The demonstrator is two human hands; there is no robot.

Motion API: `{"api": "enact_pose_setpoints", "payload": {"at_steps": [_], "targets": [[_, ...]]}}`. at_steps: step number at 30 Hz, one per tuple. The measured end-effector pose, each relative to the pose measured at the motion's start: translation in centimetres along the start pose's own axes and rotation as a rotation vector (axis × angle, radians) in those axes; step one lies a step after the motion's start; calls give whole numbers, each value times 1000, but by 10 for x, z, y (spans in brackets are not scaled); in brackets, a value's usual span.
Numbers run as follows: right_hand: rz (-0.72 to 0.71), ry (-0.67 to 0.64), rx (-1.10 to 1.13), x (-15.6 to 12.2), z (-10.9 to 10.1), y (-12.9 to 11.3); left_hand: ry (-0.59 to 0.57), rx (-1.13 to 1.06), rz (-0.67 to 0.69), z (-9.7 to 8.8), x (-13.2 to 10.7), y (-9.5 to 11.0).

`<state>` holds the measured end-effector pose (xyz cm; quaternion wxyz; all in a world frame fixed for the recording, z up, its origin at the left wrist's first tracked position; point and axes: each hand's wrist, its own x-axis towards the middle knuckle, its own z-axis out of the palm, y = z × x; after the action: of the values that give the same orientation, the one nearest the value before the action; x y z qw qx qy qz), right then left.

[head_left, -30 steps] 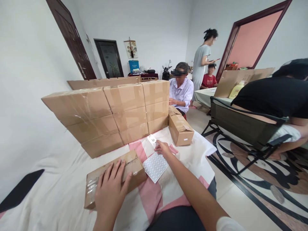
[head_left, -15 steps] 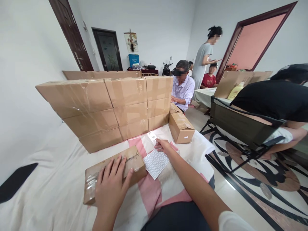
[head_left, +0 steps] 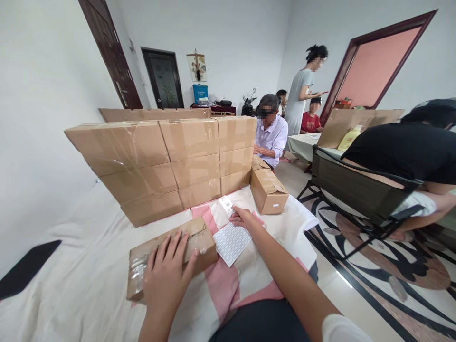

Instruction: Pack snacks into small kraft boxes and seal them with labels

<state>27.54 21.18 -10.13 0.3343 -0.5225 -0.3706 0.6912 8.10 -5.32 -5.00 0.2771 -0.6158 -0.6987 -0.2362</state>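
Left hand: the person's left hand (head_left: 166, 270) lies palm down with its fingers spread wide across the top of a taped box (head_left: 200, 232), pressing flat on it and gripping nothing.
Taped box: it sits on the pink-and-white cloth (head_left: 85, 289) covering the bench, in front of the person, its top crossed by clear tape that is wrinkled at the near left end.
Right hand: the right hand (head_left: 242, 217) is narrow, thumb and fingers pinching the near edge of a small white item (head_left: 225, 205).
Small white item: it shows a printed mark, too small to read, and points away from the person, towards the stack; whether it touches the cloth cannot be told.
Printed sheet: a white sheet (head_left: 232, 243) with rows of outlined rounded rectangles lies on the cloth, just beside the taped box's right end and on the near side of the right hand.
Stack: cardboard boxes (head_left: 190, 166) stand three high and three across along the far side.
Right end: another carton (head_left: 272, 190) rests near the stack's right end, a small white label on its near face.
Across the stack: a person in a lilac shirt (head_left: 272, 135) sits behind it.
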Motion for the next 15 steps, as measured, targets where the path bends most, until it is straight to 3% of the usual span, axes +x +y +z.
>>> {"api": "enact_pose_setpoints", "payload": {"at_steps": [7, 15], "targets": [[25, -8, -14, -1, -1, -4, -18, -9, -31, -2, 2, 3], [-70, 40, 30, -6, 4, 3, -23, -8, -15, -3, 2, 1]]}}
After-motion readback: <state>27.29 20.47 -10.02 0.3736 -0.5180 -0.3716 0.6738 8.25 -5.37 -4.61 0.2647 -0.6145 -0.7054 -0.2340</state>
